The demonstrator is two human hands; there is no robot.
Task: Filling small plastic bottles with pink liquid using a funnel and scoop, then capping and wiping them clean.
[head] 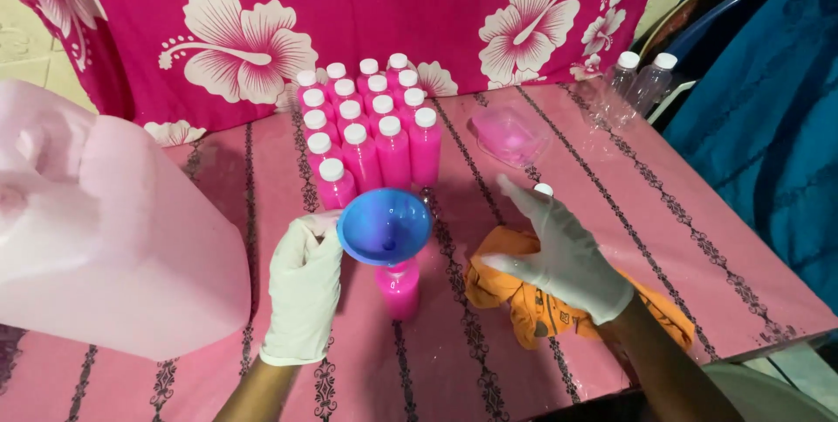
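Left hand (304, 287) pinches the blue funnel (384, 226) sitting in a pink bottle (398, 287); right hand (563, 256) hovers spread over an orange cloth (532, 304).

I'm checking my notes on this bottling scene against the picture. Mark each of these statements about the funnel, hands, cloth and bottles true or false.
1. The blue plastic funnel sits in a pink-filled bottle. True.
2. The gloved left hand rests on the orange cloth. False: it touches the funnel's rim; the gloved right hand is over the cloth.
3. The white-capped pink bottles lie on their sides. False: they stand upright in rows.
4. Two clear empty bottles stand far right. True.
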